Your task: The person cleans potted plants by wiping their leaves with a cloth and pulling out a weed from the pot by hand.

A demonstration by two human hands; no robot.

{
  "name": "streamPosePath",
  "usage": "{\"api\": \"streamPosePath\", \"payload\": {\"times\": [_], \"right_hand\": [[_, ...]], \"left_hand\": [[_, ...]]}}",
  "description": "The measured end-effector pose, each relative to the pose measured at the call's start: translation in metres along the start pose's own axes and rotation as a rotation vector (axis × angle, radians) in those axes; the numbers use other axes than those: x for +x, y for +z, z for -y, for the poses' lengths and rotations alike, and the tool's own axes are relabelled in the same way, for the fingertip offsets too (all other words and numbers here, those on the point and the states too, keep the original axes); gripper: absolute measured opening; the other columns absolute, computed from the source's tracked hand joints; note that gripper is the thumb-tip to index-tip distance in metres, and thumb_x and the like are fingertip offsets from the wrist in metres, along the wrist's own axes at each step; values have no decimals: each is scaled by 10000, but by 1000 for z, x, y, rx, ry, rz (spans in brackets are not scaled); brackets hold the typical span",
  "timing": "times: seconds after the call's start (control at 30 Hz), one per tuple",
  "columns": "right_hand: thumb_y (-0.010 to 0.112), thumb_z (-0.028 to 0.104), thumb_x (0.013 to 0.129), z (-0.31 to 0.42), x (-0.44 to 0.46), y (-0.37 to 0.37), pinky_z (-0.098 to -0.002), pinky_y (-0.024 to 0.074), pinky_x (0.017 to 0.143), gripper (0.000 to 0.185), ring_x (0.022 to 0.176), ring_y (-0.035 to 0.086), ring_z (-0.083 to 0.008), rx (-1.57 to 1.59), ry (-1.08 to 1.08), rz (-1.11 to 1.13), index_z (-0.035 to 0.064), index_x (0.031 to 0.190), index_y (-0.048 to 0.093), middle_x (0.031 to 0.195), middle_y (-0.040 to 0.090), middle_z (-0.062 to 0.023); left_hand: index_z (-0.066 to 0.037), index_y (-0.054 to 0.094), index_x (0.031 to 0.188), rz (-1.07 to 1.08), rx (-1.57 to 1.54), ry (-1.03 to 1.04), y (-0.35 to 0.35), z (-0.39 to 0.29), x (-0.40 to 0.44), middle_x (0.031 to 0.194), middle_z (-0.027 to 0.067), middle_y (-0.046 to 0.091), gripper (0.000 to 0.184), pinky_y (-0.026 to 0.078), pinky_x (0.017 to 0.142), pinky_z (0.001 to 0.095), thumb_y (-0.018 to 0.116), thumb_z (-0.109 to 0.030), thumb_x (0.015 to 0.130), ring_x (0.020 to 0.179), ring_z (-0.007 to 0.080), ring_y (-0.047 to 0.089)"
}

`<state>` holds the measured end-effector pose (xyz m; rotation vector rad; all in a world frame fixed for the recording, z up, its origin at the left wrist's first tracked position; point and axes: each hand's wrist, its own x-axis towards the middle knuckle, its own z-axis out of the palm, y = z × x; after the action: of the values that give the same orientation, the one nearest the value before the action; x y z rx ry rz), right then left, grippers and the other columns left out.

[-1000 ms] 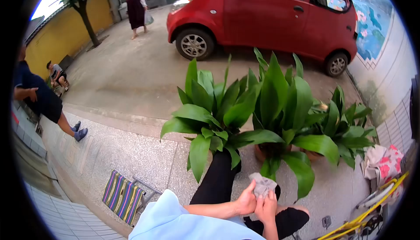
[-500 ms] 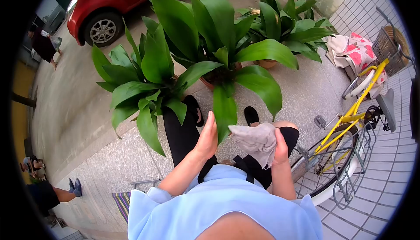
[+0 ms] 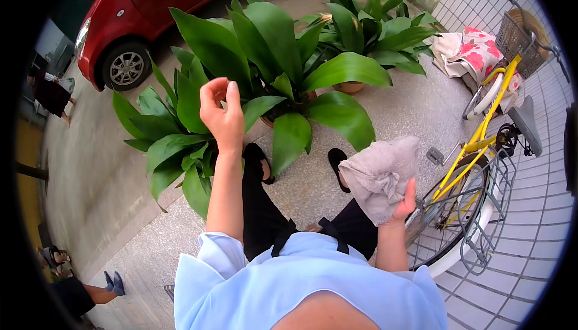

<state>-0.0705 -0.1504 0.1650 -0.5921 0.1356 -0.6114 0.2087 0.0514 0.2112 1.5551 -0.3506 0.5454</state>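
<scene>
My left hand [image 3: 223, 113] is raised in front of the potted plants, fingers loosely curled and thumb apart, with nothing visible in it. It overlaps the long green leaves [image 3: 191, 98] of the left plant; whether it touches them I cannot tell. A crumpled grey cloth [image 3: 382, 176] rests in my right hand [image 3: 405, 203], which grips it from the right side, most fingers hidden beneath. The broad-leaved middle plant [image 3: 271, 41] stands before my feet, one wide leaf [image 3: 349, 71] reaching right.
Another potted plant [image 3: 385, 29] stands behind on the right. A yellow bicycle [image 3: 481, 131] leans near the tiled wall [image 3: 536, 227], beside a floral cloth bundle [image 3: 475, 56]. A red car [image 3: 156, 5] is parked beyond the plants. Other people [image 3: 54, 95] are at the left.
My left hand has moved up and left from beside the middle plant's hanging leaf, its fingers now curled. The cloth in my right hand has shifted slightly right and spread wider.
</scene>
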Motion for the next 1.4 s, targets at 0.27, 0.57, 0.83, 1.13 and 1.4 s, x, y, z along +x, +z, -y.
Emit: {"api": "streamPosePath", "payload": {"times": [0.27,0.57,0.83,1.13,1.4], "right_hand": [[401,377,941,-5,16,3,-466,315,1070,594,1257,435,-333,19,83,-80,9,1401,328,1380,437,-165],[467,333,947,-94,42,18,-431,431,979,478,1137,548,-276,41,556,-108,35,1320,440,1266,544,-136],[473,386,943,-179,50,-9,-393,480,916,406,1029,604,-239,197,843,-181,72,1191,543,1151,611,-93],[609,231,872,-227,133,-75,-333,535,758,277,859,647,-203,-54,845,-182,47,1079,602,980,663,-91],[601,172,845,-269,223,-108,-425,552,721,278,856,652,-278,-127,900,-305,5,1067,591,968,664,-150]], "left_hand": [[-18,662,876,744,484,114,70,78,-15,870,154,645,159,494,731,390,668,-75,728,843,347,614],[-12,673,883,439,548,242,2,60,-112,903,121,587,119,475,715,385,672,-58,774,841,307,572],[2,664,876,510,518,206,-17,60,-138,845,111,585,132,474,688,385,679,-61,761,800,293,570],[17,637,949,724,538,300,-5,58,-170,849,106,559,199,468,717,390,656,-74,773,856,277,556],[21,628,976,805,648,265,-14,72,-186,860,108,551,220,482,731,364,645,-96,790,871,260,564]]}}
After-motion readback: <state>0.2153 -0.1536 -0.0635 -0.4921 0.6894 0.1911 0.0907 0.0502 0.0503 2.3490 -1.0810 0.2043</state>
